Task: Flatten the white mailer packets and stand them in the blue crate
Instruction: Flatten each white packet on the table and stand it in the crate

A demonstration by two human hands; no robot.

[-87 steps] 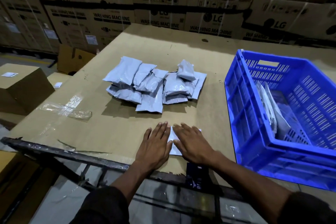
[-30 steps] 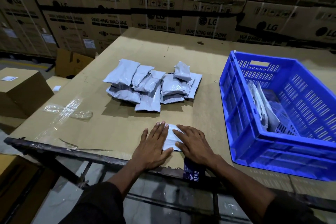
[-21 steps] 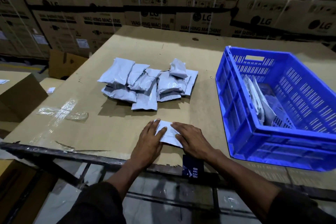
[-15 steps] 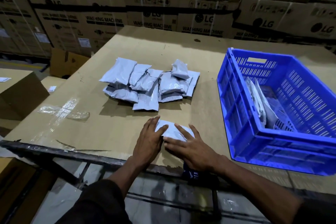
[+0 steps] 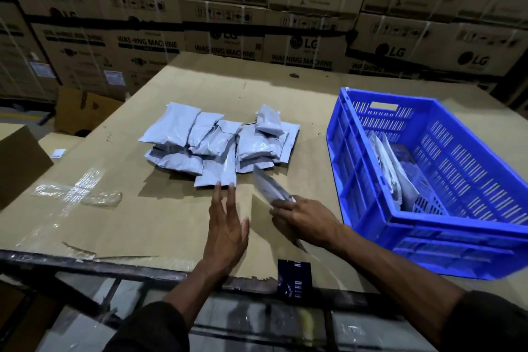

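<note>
A pile of several white mailer packets (image 5: 217, 143) lies in the middle of the cardboard-covered table (image 5: 160, 217). My right hand (image 5: 305, 218) grips one flattened packet (image 5: 270, 187) by its near end, lifted edge-on off the table and blurred. My left hand (image 5: 225, 226) hovers open, fingers straight, fingertips just short of the pile's nearest packet. The blue crate (image 5: 368, 208) stands at the right with a few white packets (image 5: 391, 171) upright against its left wall.
Stacked washing machine cartons (image 5: 257, 23) wall off the back. A clear plastic wrapper (image 5: 77, 196) lies on the table's left. A dark card (image 5: 294, 280) hangs over the near edge. Brown boxes (image 5: 20, 163) stand to the left below table level.
Both hands were pressing a packet flat on the table. Now my right hand has lifted that packet off the surface, and my left hand has let go and moved forward toward the pile.
</note>
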